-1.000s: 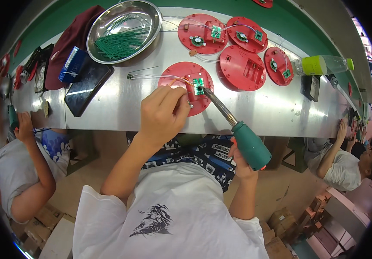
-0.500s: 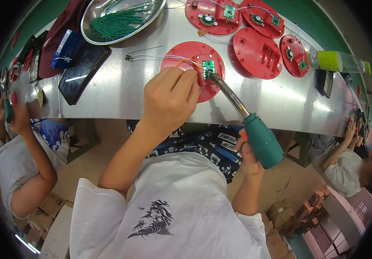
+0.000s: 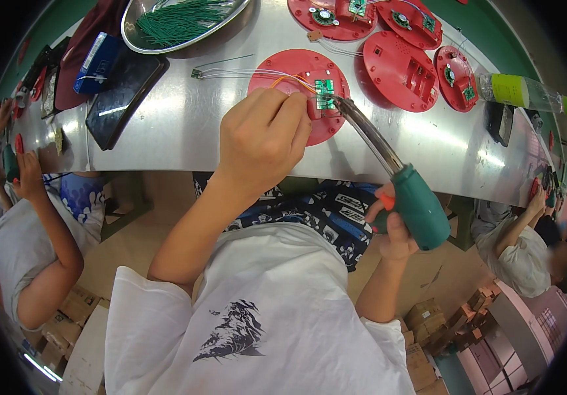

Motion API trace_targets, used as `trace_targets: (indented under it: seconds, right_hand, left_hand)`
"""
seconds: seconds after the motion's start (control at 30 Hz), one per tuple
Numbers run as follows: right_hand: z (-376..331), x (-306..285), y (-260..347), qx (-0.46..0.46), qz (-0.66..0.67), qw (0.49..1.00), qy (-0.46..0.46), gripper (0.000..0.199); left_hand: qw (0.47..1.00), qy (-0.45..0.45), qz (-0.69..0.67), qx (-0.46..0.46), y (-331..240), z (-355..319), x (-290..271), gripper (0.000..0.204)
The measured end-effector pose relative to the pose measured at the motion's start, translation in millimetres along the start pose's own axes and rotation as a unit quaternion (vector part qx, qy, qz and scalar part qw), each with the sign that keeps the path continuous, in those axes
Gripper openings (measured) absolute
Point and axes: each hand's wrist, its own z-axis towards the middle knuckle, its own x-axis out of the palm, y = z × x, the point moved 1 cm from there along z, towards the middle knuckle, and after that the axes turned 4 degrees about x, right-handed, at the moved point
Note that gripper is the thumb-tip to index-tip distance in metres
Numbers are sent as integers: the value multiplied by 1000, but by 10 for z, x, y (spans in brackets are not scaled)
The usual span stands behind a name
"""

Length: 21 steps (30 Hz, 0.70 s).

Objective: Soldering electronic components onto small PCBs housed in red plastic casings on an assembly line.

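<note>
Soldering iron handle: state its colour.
Teal green, with an orange button; the soldering iron handle shows in the head view, held by the right hand.

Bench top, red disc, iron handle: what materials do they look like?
Bench top: likely stainless or sheet metal, brushed, with soft glare streaks.
Red disc: looks like moulded plastic, matte, uniform colour.
Soldering iron handle in the right hand: green plastic or rubber, smooth, dull sheen.

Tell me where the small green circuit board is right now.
In the head view, upper centre: the small green circuit board sits on the nearest red disc, between the left hand and the soldering iron tip.
</note>
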Motion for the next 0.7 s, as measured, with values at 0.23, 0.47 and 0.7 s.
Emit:
trace_targets:
  seconds: [0.23,0.47,0.7]
  right_hand:
    - [10,-36,-29,-47,29,998,-12,47]
    - [13,-53,-66,-41,54,997,-31,47]
    - [-34,-56,-10,-40,39,998,-25,46]
  left_hand:
    - [1000,5,0,0,-12,10,-17,16]
    - [1000,7,-4,3,-16,9,-26,16]
    - [998,-66,-11,-6,-30,15,-107,26]
